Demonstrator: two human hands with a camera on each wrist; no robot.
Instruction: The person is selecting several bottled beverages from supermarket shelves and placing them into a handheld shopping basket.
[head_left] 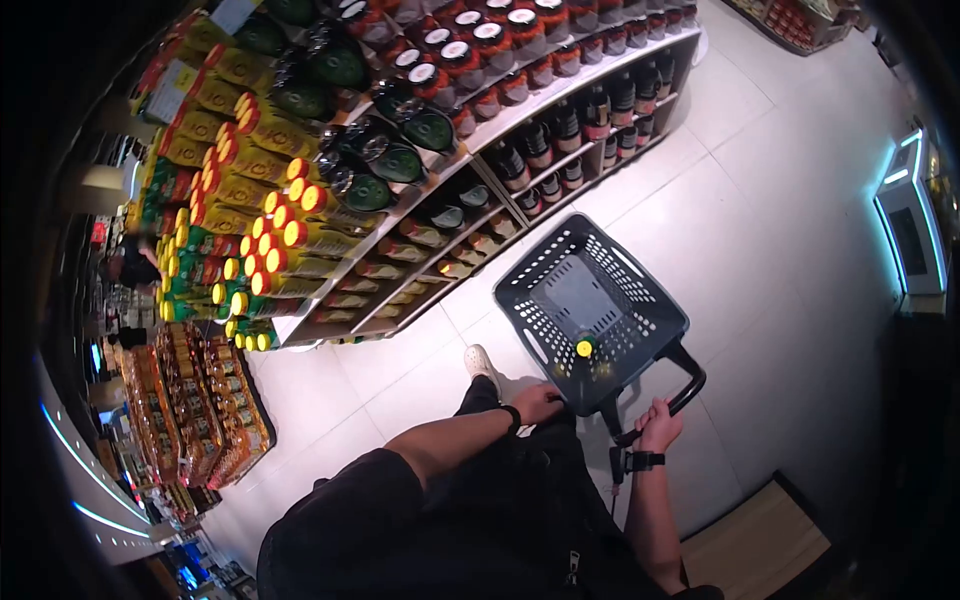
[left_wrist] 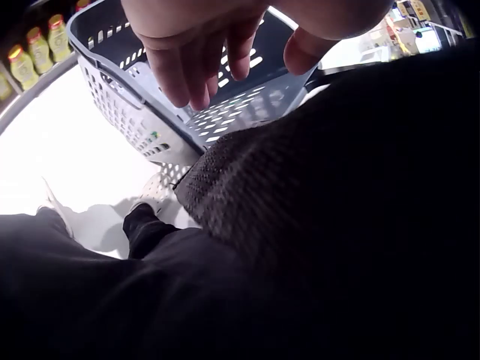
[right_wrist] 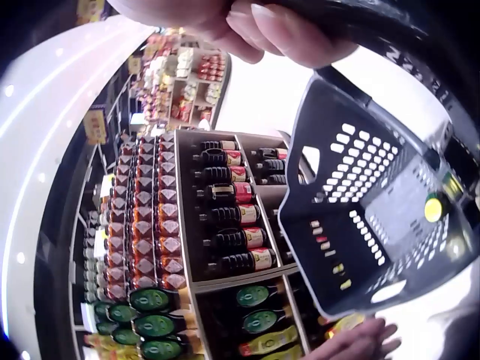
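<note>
My right hand (head_left: pixel 658 428) grips the black pull handle (head_left: pixel 690 385) of a dark grey shopping basket (head_left: pixel 650 300), its fingers wrapped round the bar in the right wrist view. A bottle with a yellow cap (head_left: pixel 585 348) is in the basket, at the end nearer me; most of its body is hidden in the head view. My left hand (head_left: pixel 540 403) hangs beside the basket's near left corner with nothing in it. In the left wrist view, its loosely bent fingers (left_wrist: pixel 172 75) overlap the perforated basket wall.
A curved store shelf (head_left: pixel 400 250) stands ahead and left, stacked with yellow-capped bottles, green-labelled packs and red jars (head_left: pixel 460 60). Dark bottles (head_left: pixel 540 145) fill its lower shelves. More bottles (head_left: pixel 200 400) stand at left. Pale tiled floor (head_left: pixel 770 250) extends right, toward a lit display unit (head_left: pixel 915 225).
</note>
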